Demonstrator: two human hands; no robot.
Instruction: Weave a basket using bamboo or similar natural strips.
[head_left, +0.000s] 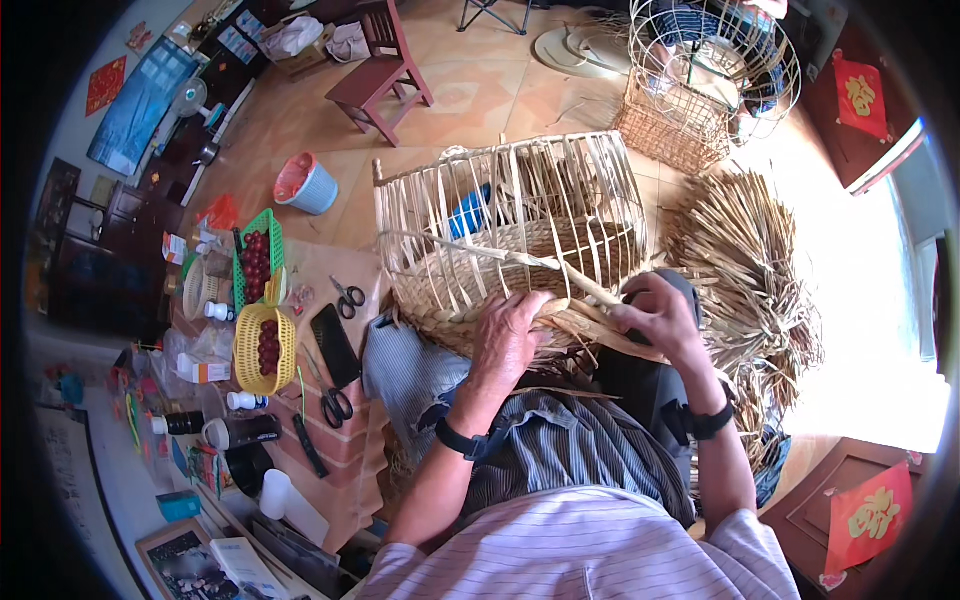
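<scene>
A half-woven straw basket (470, 275) lies on its side across my lap, its bare stakes and frame pointing away from me. My left hand (508, 335) is closed at its near edge, fingers wrapped over a thick plait of straw (575, 318). To the right, my right hand (655, 315) pinches a straw strand (590, 287) between thumb and fingers; the strand runs up and left across the stakes. Loose straw ends hang below the plait. A blue object (470, 212) shows through the stakes, its kind unclear.
A big straw bundle (745, 260) lies at my right. On the low table at my left are scissors (337, 407), a black phone-like slab (336, 345), and a yellow basket (250, 377) of red fruit. Ahead stand a blue bin (318, 190), a wooden chair (375, 85) and a wire frame (775, 65) beside another person.
</scene>
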